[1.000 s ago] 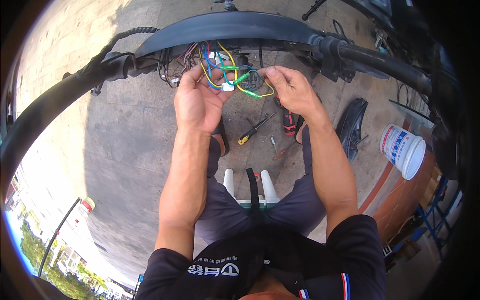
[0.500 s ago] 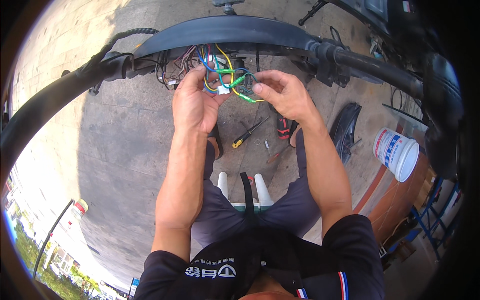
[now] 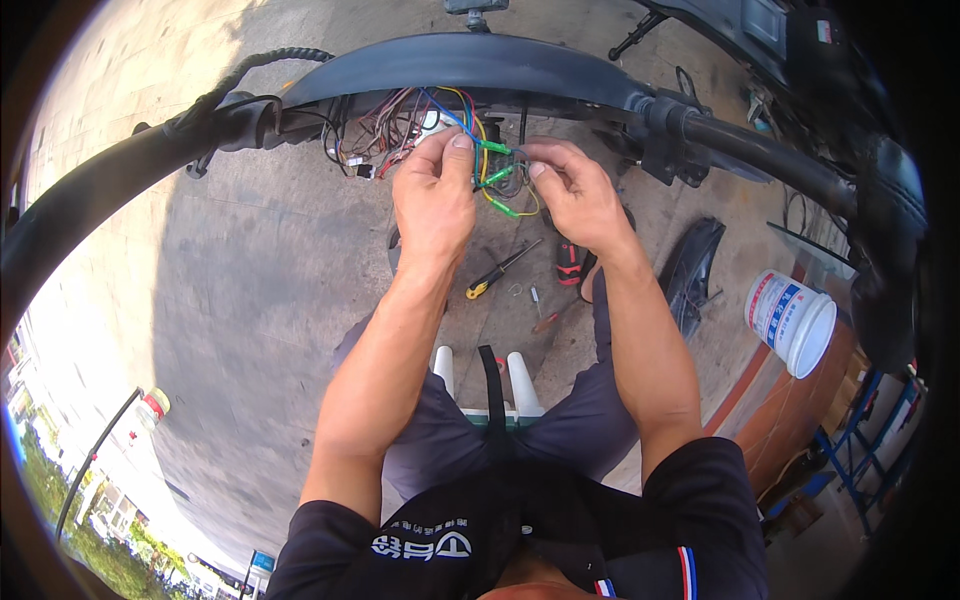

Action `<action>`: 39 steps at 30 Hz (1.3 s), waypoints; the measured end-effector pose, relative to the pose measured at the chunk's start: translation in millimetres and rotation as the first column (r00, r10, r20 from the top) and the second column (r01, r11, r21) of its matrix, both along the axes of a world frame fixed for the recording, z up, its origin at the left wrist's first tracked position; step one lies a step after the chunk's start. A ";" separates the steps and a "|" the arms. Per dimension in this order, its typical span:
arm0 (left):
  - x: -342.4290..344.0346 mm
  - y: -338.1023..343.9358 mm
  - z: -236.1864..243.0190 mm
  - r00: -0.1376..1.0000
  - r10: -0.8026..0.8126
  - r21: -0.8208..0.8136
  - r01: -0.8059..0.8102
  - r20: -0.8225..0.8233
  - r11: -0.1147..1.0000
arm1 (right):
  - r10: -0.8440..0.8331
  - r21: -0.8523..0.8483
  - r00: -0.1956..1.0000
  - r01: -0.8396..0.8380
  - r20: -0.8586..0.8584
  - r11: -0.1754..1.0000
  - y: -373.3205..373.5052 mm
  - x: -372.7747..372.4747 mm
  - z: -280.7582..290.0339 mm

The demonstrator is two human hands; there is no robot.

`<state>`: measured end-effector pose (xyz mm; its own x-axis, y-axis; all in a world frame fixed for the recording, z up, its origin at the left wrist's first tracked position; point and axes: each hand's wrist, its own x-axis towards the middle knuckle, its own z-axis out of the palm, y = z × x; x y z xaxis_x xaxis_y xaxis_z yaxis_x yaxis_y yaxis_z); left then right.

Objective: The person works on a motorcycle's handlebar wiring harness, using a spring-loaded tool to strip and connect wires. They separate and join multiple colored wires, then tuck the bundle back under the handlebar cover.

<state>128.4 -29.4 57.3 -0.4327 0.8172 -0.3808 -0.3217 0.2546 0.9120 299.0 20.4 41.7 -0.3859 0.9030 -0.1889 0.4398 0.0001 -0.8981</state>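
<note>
Behind the left hand (image 3: 432, 195) the wires (image 3: 385, 135) vanish (their ends hidden), and the connectors (image 3: 497, 163) beside it are too small to tell apart.

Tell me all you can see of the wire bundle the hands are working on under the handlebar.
The wire bundle is a loose tangle of thin insulated leads, red, blue, yellow, green and black, spilling from under the black handlebar cover. Several end in small green connectors and a pale plug. The left hand pinches a blue lead at a green connector; the right hand pinches the leads beside it. A yellow loop hangs below between the hands.
</note>
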 end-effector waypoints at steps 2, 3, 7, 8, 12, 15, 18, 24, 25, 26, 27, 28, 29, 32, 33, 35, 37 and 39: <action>7.3 2.4 -3.2 0.998 0.007 0.007 -0.007 -0.067 1.000 | -0.051 0.331 0.993 0.013 0.106 0.944 1.8 -4.3 0.9; 12.0 5.7 -4.5 0.997 0.035 0.010 -0.034 -0.075 0.999 | -0.090 0.247 0.996 0.091 -0.015 0.965 2.0 -9.4 0.6; 23.2 10.9 -2.1 0.943 -0.071 -0.048 0.058 -0.326 0.997 | -0.175 0.013 0.926 0.190 -0.335 0.982 0.8 -34.8 1.1; 26.1 10.2 -0.7 0.918 -0.101 -0.059 0.085 -0.383 0.995 | -0.182 -0.010 0.929 0.189 -0.323 0.982 1.3 -40.5 1.1; 18.6 7.8 1.1 0.791 -0.364 -0.202 0.303 -0.492 0.931 | -0.300 -0.360 0.906 0.183 -0.300 0.915 14.6 -48.3 0.1; 13.5 2.0 2.9 0.632 -0.522 -0.259 0.464 -0.572 0.847 | -0.306 -0.502 0.899 0.116 -0.315 0.857 21.5 -47.0 -3.2; 8.7 -7.4 8.3 0.562 -0.506 -0.116 0.586 -0.655 0.802 | -0.314 -0.502 0.904 0.135 -0.291 0.854 22.7 -44.5 -8.7; -39.0 -3.5 10.1 0.768 -0.537 -0.255 0.473 -0.349 0.843 | -0.368 -0.527 0.868 0.153 -0.332 0.836 28.0 -43.2 -21.9; -50.5 0.7 7.1 0.759 -0.389 -0.174 0.351 -0.522 0.920 | -0.385 -0.532 0.854 0.157 -0.350 0.832 29.7 -42.2 -22.7; -62.3 4.8 3.5 0.789 -0.310 -0.213 0.230 -0.530 0.950 | -0.386 -0.554 0.842 0.129 -0.377 0.822 32.1 -39.8 -23.3; -74.1 7.7 0.4 0.772 -0.274 -0.226 0.173 -0.573 0.959 | -0.383 -0.570 0.826 0.093 -0.414 0.816 34.3 -37.4 -23.5; -83.3 8.9 -2.8 0.770 -0.276 -0.268 0.141 -0.576 0.953 | -0.385 -0.585 0.808 0.062 -0.446 0.809 36.6 -35.5 -23.6; -89.9 9.0 -6.4 0.770 -0.290 -0.343 0.099 -0.568 0.934 | -0.387 -0.596 0.787 0.032 -0.480 0.803 39.1 -34.0 -23.7; -97.3 4.3 -16.1 0.664 -0.418 -0.393 0.197 -0.620 0.898 | -0.383 -0.614 0.737 -0.055 -0.557 0.787 44.4 -29.6 -24.1; -96.0 3.4 -19.2 0.639 -0.426 -0.372 0.227 -0.641 0.900 | -0.400 -0.631 0.742 -0.040 -0.538 0.775 46.2 -28.1 -23.9; -92.1 2.6 -23.8 0.603 -0.434 -0.344 0.266 -0.669 0.900 | -0.405 -0.644 0.734 -0.057 -0.544 0.763 49.5 -25.6 -23.3; -92.1 5.3 -25.5 0.518 -0.512 -0.424 0.287 -0.685 0.859 | -0.380 -0.621 0.744 -0.059 -0.550 0.782 49.7 -24.9 -21.8; -95.5 11.0 -25.9 0.506 -0.536 -0.459 0.280 -0.676 0.843 | -0.326 -0.570 0.762 -0.067 -0.559 0.819 50.0 -26.6 -19.7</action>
<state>32.8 -18.4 31.4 -0.3011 0.9045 -0.3021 0.6527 0.4264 0.6262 272.4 70.3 21.9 -0.4763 0.7764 -0.4127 -0.2427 -0.5672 -0.7870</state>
